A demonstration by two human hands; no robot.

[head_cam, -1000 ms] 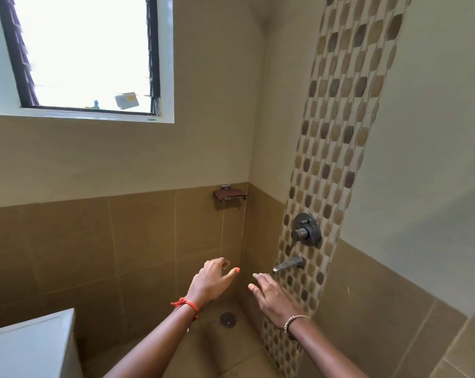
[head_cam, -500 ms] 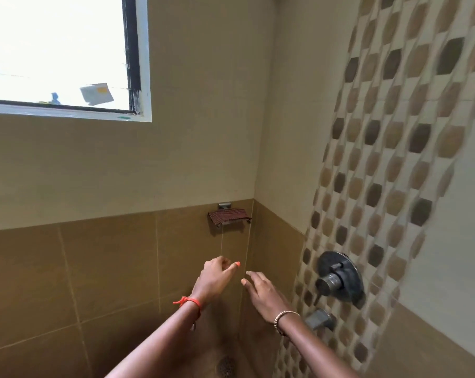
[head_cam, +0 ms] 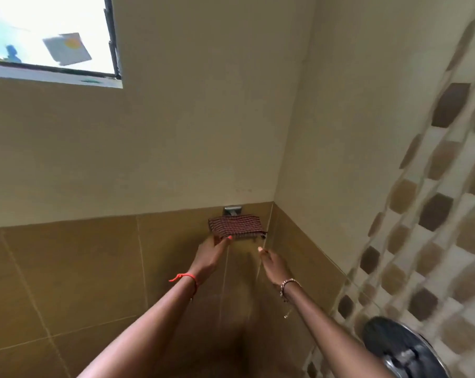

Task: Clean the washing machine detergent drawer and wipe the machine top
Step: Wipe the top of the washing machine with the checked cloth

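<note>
A dark red woven cloth [head_cam: 236, 227] lies folded on a small metal wall holder [head_cam: 233, 210] in the corner of the tiled wall. My left hand [head_cam: 210, 253], with an orange band at the wrist, reaches up, and its fingertips touch the cloth's lower left edge. A little below the cloth's right end, my right hand [head_cam: 271, 264] has its fingers extended and holds nothing. No washing machine or detergent drawer is in view.
A round metal shower valve [head_cam: 402, 350] juts from the mosaic tile strip at the lower right. A window [head_cam: 48, 36] with small items on its sill is at the upper left. Brown wall tiles cover the lower walls.
The view has moved closer to the corner and tilted up. Both hands rose toward the cloth, and the left hand now touches it. The white machine top has left the view.
</note>
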